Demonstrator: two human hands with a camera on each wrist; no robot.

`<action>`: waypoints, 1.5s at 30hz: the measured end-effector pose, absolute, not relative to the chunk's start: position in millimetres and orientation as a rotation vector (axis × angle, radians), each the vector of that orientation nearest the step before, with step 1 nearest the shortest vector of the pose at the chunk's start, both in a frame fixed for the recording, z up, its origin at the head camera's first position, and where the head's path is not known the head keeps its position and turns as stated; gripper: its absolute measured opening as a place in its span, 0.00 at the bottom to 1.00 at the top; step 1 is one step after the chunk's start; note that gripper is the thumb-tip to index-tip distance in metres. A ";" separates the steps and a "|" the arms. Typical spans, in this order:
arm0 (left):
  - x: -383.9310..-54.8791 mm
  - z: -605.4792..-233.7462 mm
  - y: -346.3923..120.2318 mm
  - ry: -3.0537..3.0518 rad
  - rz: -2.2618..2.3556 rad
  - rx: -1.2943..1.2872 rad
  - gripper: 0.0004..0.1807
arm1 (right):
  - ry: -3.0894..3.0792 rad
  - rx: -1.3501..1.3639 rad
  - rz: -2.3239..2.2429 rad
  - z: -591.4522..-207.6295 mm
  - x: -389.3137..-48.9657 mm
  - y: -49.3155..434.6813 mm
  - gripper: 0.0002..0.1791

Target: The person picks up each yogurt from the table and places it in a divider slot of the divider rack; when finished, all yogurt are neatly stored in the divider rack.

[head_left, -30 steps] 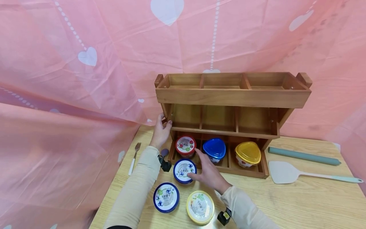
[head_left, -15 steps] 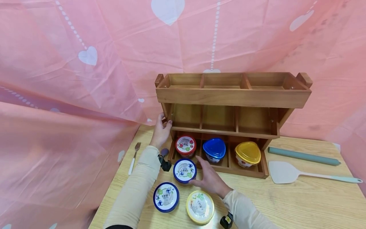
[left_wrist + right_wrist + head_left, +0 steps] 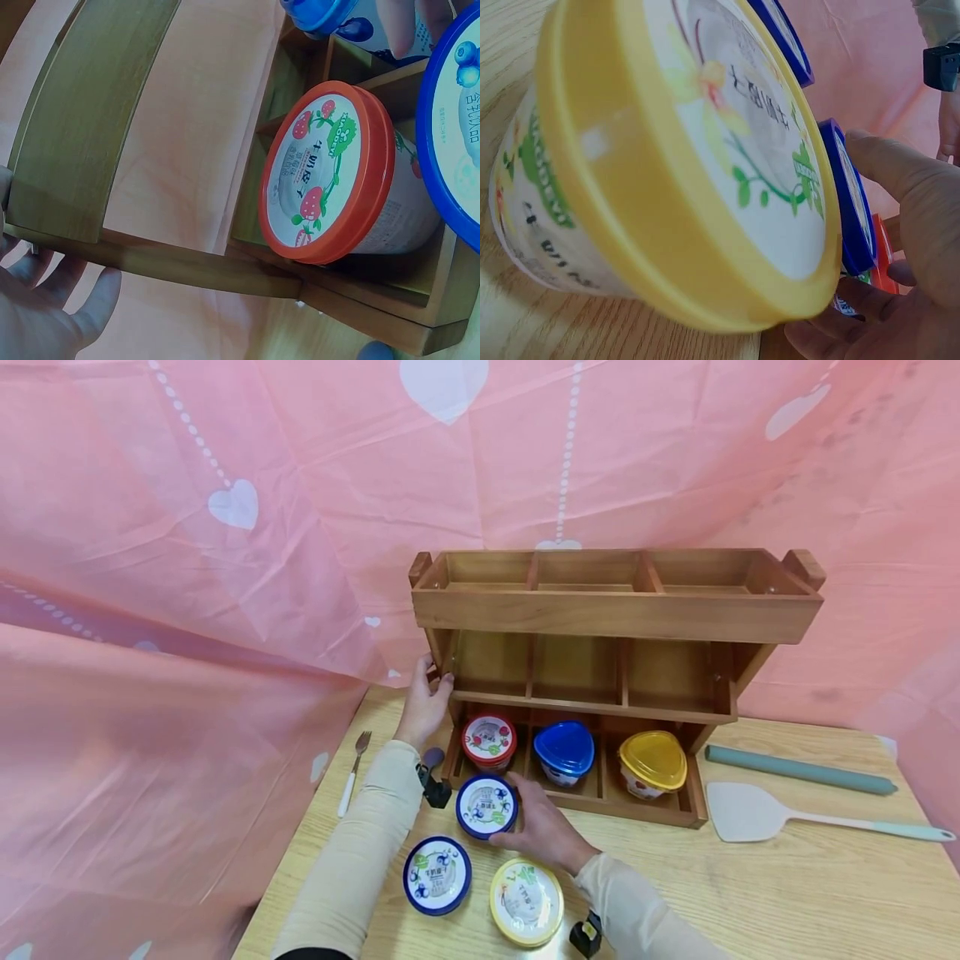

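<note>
My left hand (image 3: 424,706) holds the left side post of the wooden three-tier rack (image 3: 611,617), thumb in front and fingers behind; the left wrist view shows its fingers (image 3: 100,304) at the post. My right hand (image 3: 546,827) spans the right side of a round blue-lidded tub (image 3: 486,807), thumb and fingertips at its rim. That tub stands at the front edge of the rack's bottom tier. Behind it, a red-lidded tub (image 3: 319,176) leans in the left bottom compartment. A second blue-lidded tub (image 3: 437,875) and a yellow-lidded tub (image 3: 697,157) stand nearer on the table.
The bottom tier also holds a tub with a blue rounded-triangle lid (image 3: 564,750) and one with a yellow lid (image 3: 652,762). A fork (image 3: 354,772) lies left. A green rolling pin (image 3: 801,769) and white spatula (image 3: 746,812) lie right. Pink cloth (image 3: 315,527) hangs behind.
My right hand has come off the blue-lidded tub's lid, drawn slightly right, then closed in leftward on its rim. My left hand stays on the rack.
</note>
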State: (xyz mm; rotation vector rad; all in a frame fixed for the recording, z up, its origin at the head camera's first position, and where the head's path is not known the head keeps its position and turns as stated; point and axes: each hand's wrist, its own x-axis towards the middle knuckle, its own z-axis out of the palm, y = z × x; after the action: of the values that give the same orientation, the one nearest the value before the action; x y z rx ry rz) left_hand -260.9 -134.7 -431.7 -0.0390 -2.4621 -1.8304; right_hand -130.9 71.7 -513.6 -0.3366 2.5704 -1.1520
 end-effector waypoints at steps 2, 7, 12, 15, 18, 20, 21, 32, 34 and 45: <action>-261.0 -431.2 -134.3 -2.460 -1.830 -0.040 0.27 | 2.559 -0.327 -1.151 -513.7 -132.0 69.0 0.57; -260.5 -430.4 -133.7 -2.463 -1.825 -0.030 0.27 | 2.562 -0.351 -1.143 -514.3 -135.0 62.5 0.59; -260.1 -430.7 -133.6 -2.470 -1.829 -0.012 0.27 | 2.563 -0.330 -1.079 -516.0 -137.9 55.8 0.60; -260.0 -430.7 -133.6 -2.474 -1.828 -0.009 0.27 | 2.549 -0.296 -1.060 -517.3 -139.5 52.4 0.61; -260.2 -430.5 -133.1 -2.467 -1.833 -0.017 0.27 | 2.533 -0.279 -1.064 -517.8 -141.0 50.4 0.61; -260.4 -430.3 -133.1 -2.462 -1.837 -0.021 0.27 | 2.531 -0.275 -1.064 -517.8 -141.6 49.3 0.61; -260.5 -430.2 -133.1 -2.459 -1.838 -0.024 0.27 | 2.530 -0.273 -1.064 -517.7 -141.7 48.9 0.61; -259.0 -431.1 -133.9 -2.469 -1.838 -0.008 0.28 | 2.551 -0.278 -1.043 -517.8 -142.1 47.7 0.60; -258.6 -431.2 -134.2 -2.473 -1.841 -0.005 0.28 | 2.554 -0.293 -1.050 -517.2 -141.2 48.4 0.60; -258.6 -430.1 -134.2 -2.474 -1.843 -0.008 0.28 | 2.569 -0.312 -1.165 -476.4 -126.8 61.2 0.61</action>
State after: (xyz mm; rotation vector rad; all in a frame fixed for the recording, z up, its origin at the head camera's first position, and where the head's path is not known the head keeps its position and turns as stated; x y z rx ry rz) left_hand -258.6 -134.2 -430.1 -0.0084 -2.4735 -1.8426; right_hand -126.8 61.2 -476.4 -0.3120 2.5693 -1.1648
